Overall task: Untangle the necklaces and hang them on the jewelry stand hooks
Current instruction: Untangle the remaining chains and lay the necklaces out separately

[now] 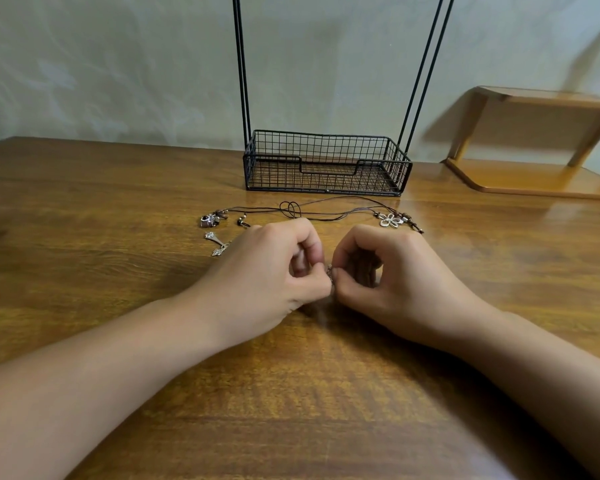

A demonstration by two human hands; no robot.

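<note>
Head view, wooden table (118, 209) seen from above and behind the hands.

Left hand (271, 268) and right hand (392, 271) meet at mid-table, fingertips almost touching. Both have fingers curled; thumb and forefinger of each pinch a small metal piece (329, 270) between them, apparently a clasp or chain link. Too small to identify. Both forearms come in from the lower corners of the view.

Necklaces: dark cords (326, 211) lie on the table just beyond the hands, crossing one another, with a small loop knot (290, 209) left of centre. A silver flower pendant (391, 220) with beads beside it rests at the right end of the cords. A chunky metal charm (209, 220) lies at the left end. A silver cross-shaped pendant (217, 243) lies just left of the left hand, partly hidden by it; which cord it belongs to cannot be told.

Jewelry stand (326, 164): black wire basket base, standing behind the cords near the wall. Thin black uprights (241, 64) rise from both ends and run out of view at the top; hooks not in view.

Wooden shelf (534, 140) at far right against the wall.
</note>
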